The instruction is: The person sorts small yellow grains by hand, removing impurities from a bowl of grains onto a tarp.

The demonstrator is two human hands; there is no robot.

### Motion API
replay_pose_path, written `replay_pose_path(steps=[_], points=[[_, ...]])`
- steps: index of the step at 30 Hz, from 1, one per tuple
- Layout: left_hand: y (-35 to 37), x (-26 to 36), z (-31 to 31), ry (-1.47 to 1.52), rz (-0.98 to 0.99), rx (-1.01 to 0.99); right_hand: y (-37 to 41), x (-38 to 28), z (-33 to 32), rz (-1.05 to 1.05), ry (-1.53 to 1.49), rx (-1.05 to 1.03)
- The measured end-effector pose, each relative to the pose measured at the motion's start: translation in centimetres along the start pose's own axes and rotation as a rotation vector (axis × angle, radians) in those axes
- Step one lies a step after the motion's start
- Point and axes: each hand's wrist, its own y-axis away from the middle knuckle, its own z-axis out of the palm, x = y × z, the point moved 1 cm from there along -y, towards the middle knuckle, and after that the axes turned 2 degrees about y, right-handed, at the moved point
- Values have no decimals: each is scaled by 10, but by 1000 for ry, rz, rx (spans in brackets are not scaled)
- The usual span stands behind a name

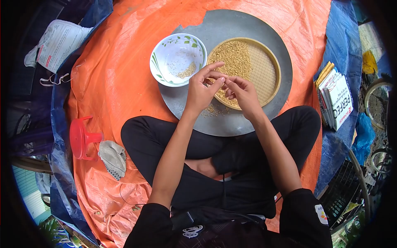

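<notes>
My left hand (202,87) and my right hand (244,94) meet over the near left rim of a round woven tray (268,78). Thumb and fingers of each are pinched together, tips almost touching. Whatever they hold is too small to make out. Golden unhusked rice grains (233,56) cover the left and middle of the tray. To the left of my left hand stands a white bowl (162,66) with green leaf patterns, holding some pale and golden grains. Tray and bowl rest on a round grey metal sheet (273,41), where a few loose grains (215,109) lie near my wrists.
An orange tarp (132,74) spreads under everything, over a blue one (339,45). On the left are a red plastic stool (84,138) and a grey cloth (113,158). Folded printed sacks (336,99) stand at the right. My crossed legs border the metal sheet's near side.
</notes>
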Motion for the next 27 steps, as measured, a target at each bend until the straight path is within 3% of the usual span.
replay_pose_path(steps=[9,12,15,18,27], points=[[3,1,3,-160,92,98,2,-4,-1,-20,-59,8],[3,5,2,-203,102,101,0,-4,1,-83,81,36],[3,7,-1,-221,107,87,5,-10,5,-286,561,140],[2,7,-3,-277,133,64,9,-15,10,-416,712,182],[3,12,-2,-503,304,35,10,-16,10,-395,734,187]])
